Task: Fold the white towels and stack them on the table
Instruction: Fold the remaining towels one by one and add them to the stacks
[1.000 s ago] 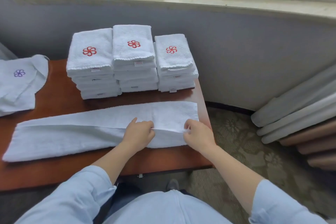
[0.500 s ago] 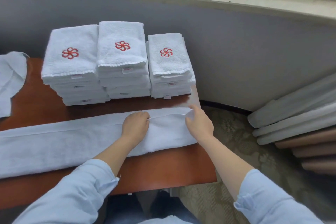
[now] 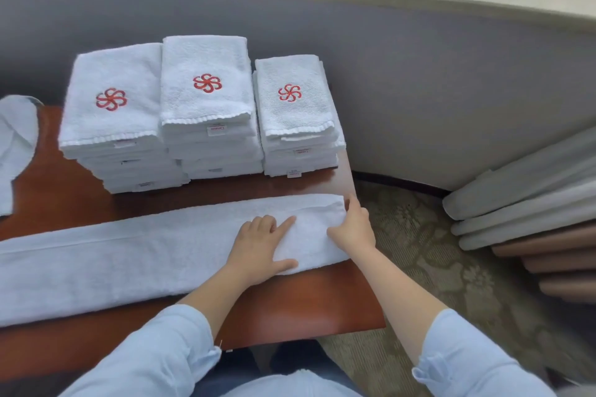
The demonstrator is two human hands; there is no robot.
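Note:
A long white towel [image 3: 129, 258], folded lengthwise into a strip, lies across the brown table [image 3: 290, 309]. My left hand [image 3: 258, 248] rests flat on its right part, fingers spread. My right hand [image 3: 353, 229] lies at the strip's right end, fingers straight against the edge. Behind the strip stand three stacks of folded white towels with red flower logos: a left stack [image 3: 113, 119], a middle stack [image 3: 208, 103] and a right stack [image 3: 295, 113].
Another white towel [image 3: 16, 151] lies at the table's far left. A grey wall and window sill run behind the table. Rolled grey and brown bundles [image 3: 529, 203] lie on the patterned carpet to the right, beyond the table's right edge.
The near flap of the towel has been folded over away from me, making the strip narrower. Both hands moved up with it and now lie flat on the right end.

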